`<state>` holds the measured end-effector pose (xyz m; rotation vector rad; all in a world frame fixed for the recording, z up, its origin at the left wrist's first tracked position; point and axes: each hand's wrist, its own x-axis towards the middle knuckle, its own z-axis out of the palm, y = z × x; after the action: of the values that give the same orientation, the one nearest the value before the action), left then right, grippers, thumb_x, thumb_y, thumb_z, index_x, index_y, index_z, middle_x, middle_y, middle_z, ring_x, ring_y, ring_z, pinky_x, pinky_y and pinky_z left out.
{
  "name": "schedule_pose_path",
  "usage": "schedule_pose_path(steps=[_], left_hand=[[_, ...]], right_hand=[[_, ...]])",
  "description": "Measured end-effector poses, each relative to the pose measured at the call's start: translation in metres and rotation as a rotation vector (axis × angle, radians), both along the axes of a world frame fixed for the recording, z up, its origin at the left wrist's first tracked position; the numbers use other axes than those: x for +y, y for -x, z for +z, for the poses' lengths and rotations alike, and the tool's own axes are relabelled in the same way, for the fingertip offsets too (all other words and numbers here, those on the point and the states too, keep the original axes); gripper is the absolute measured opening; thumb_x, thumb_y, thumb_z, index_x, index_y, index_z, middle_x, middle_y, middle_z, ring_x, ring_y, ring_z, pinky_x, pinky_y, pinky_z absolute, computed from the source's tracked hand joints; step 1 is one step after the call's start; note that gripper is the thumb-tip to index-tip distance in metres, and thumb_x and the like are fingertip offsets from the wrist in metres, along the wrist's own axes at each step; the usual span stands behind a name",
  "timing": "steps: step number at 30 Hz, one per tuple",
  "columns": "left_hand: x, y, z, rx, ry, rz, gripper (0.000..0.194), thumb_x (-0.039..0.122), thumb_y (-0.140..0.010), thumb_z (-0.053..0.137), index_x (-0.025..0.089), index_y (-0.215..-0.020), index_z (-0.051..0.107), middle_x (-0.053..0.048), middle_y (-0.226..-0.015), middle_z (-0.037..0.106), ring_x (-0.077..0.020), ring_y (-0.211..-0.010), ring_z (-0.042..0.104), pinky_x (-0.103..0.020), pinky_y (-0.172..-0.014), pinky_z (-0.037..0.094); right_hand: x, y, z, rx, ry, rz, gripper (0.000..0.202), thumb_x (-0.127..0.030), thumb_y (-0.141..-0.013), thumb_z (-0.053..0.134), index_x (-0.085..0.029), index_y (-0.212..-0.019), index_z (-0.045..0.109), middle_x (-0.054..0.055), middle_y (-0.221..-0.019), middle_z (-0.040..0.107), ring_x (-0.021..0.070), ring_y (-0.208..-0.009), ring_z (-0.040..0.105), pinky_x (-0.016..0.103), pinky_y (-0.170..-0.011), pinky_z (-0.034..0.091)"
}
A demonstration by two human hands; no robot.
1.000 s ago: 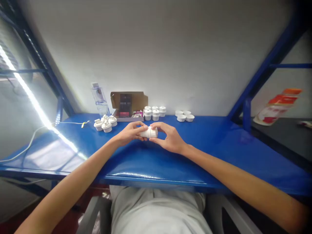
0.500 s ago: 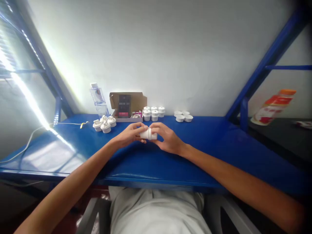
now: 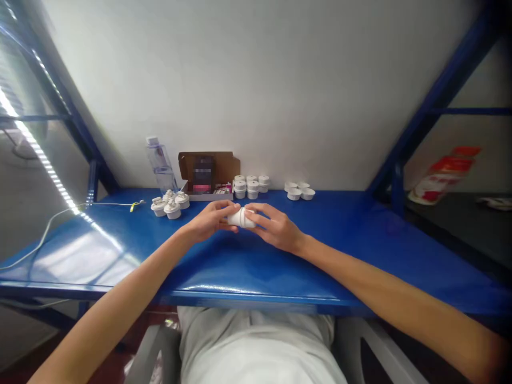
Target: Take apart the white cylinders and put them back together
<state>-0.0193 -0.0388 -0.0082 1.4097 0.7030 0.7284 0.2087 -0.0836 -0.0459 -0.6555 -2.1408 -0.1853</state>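
Note:
A white cylindrical piece (image 3: 241, 217) with a raised ring round its middle lies sideways between my hands, above the blue table (image 3: 256, 266). My left hand (image 3: 214, 220) grips its left end between thumb and fingers. On the right end, my right hand (image 3: 276, 226) has its fingers closed round the same piece. Stacked white round pieces (image 3: 252, 189) stand behind my hands. Several white cups (image 3: 294, 194) sit farther right. To the left is a group of white cups with parts on top (image 3: 172, 209).
An open cardboard box (image 3: 228, 164) with a dark packet stands against the wall, beside a clear bottle (image 3: 162, 168). A white cable (image 3: 50, 226) crosses the table's left side. Blue frame posts rise at both sides. A red and white bottle (image 3: 442, 178) stands at far right.
The white piece has tilted slightly, and my right fingers have shifted over its right end. Both hands keep hold of it. The whole view has moved a little.

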Motion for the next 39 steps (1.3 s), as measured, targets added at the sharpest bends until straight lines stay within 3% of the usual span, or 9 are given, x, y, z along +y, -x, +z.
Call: schedule_pose_path(steps=[9, 13, 18, 22, 24, 28, 31, 39], left_hand=[[0.007, -0.005, -0.007, 0.075, 0.129, 0.036, 0.040, 0.049, -0.084, 0.075, 0.009, -0.090, 0.072, -0.008, -0.079, 0.069, -0.0101, -0.057, 0.061, -0.022, -0.057, 0.055], [0.007, -0.006, -0.013, 0.002, 0.099, 0.006, 0.041, 0.049, -0.085, 0.075, 0.010, -0.097, 0.071, -0.009, -0.089, 0.071, -0.0122, -0.067, 0.066, -0.023, -0.063, 0.057], [0.004, -0.004, -0.013, -0.076, 0.098, -0.048, 0.034, 0.038, -0.081, 0.081, 0.012, -0.097, 0.068, -0.008, -0.093, 0.071, -0.0145, -0.082, 0.070, -0.026, -0.081, 0.056], [0.003, -0.004, -0.013, -0.073, 0.047, -0.064, 0.046, 0.026, -0.073, 0.088, 0.014, -0.111, 0.065, -0.008, -0.095, 0.073, -0.0164, -0.086, 0.071, -0.029, -0.087, 0.054], [0.005, -0.005, -0.014, -0.061, 0.013, -0.032, 0.045, 0.027, -0.073, 0.088, 0.013, -0.109, 0.064, -0.008, -0.089, 0.073, -0.0147, -0.078, 0.071, -0.028, -0.081, 0.054], [0.011, -0.005, -0.016, -0.033, 0.010, 0.053, 0.041, 0.046, -0.083, 0.077, 0.010, -0.098, 0.066, -0.009, -0.077, 0.072, -0.0153, -0.065, 0.069, -0.027, -0.067, 0.054], [0.015, -0.004, -0.014, -0.019, 0.023, 0.139, 0.045, 0.054, -0.087, 0.069, 0.010, -0.096, 0.067, -0.009, -0.074, 0.071, -0.0146, -0.060, 0.068, -0.024, -0.059, 0.053], [0.010, -0.006, -0.014, -0.085, 0.016, 0.059, 0.038, 0.044, -0.087, 0.073, 0.009, -0.100, 0.070, -0.009, -0.080, 0.074, -0.0150, -0.071, 0.071, -0.025, -0.074, 0.057]], right_hand=[[0.002, 0.005, -0.002, -0.011, -0.002, 0.032, 0.025, -0.024, -0.098, 0.059, -0.031, -0.120, 0.069, 0.008, -0.119, 0.069, 0.0248, -0.117, 0.065, 0.043, -0.099, 0.058], [0.000, 0.006, -0.001, 0.095, 0.091, 0.016, 0.034, -0.031, -0.091, 0.072, -0.028, -0.124, 0.066, 0.010, -0.117, 0.068, 0.0254, -0.110, 0.067, 0.042, -0.096, 0.058], [0.002, 0.007, 0.000, 0.293, 0.358, -0.038, 0.037, -0.042, -0.083, 0.079, -0.024, -0.113, 0.070, 0.008, -0.105, 0.073, 0.0263, -0.096, 0.072, 0.041, -0.086, 0.061], [0.009, 0.006, -0.007, 0.478, 0.589, -0.044, 0.036, -0.046, -0.086, 0.075, -0.022, -0.112, 0.068, 0.006, -0.100, 0.076, 0.0252, -0.088, 0.074, 0.040, -0.081, 0.063], [0.012, 0.004, -0.009, 0.486, 0.535, -0.006, 0.036, -0.042, -0.086, 0.076, -0.023, -0.114, 0.066, 0.007, -0.109, 0.074, 0.0258, -0.095, 0.074, 0.041, -0.086, 0.063], [0.011, -0.002, -0.002, 0.310, 0.171, 0.001, 0.026, -0.029, -0.088, 0.073, -0.026, -0.114, 0.068, 0.008, -0.121, 0.069, 0.0269, -0.114, 0.067, 0.044, -0.101, 0.056], [0.007, -0.004, 0.005, 0.228, 0.005, -0.012, 0.022, -0.024, -0.092, 0.068, -0.027, -0.113, 0.067, 0.009, -0.120, 0.069, 0.0253, -0.115, 0.066, 0.044, -0.103, 0.054], [0.005, 0.000, 0.004, 0.236, -0.016, -0.035, 0.033, -0.027, -0.088, 0.074, -0.027, -0.120, 0.063, 0.009, -0.119, 0.068, 0.0264, -0.113, 0.067, 0.045, -0.101, 0.054]])
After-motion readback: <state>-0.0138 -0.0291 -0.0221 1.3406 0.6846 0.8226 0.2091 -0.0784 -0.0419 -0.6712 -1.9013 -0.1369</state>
